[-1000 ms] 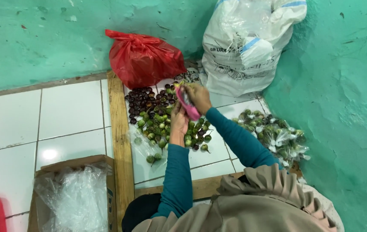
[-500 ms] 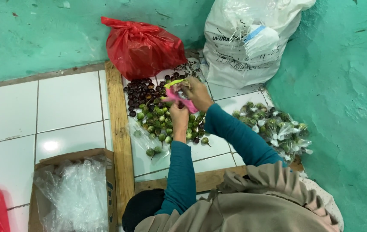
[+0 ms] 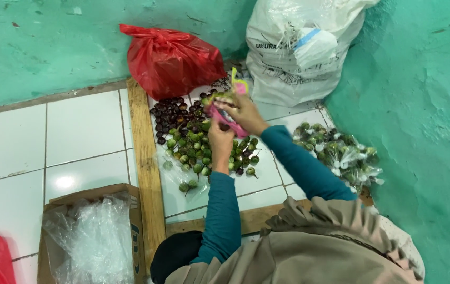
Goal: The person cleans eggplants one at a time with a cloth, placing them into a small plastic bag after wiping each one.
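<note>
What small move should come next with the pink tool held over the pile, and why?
Probably bring both hands down over the loose pile of small green fruits to finish this one: the right hand and left hand grip the pink tool and a fruit well above it. Filled clear bags lie to the right.

fruit pile (image 3: pixel 193 142) hemmed by bags (image 3: pixel 172 60)

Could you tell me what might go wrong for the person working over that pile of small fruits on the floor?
The loose green and dark fruits lie heaped on smooth tile, so some could roll away. Both hands, left hand and right hand, work a pink-and-green tool close together, so a slip might nick a finger. The bagged bundles sit near the right elbow and could get knocked.
</note>
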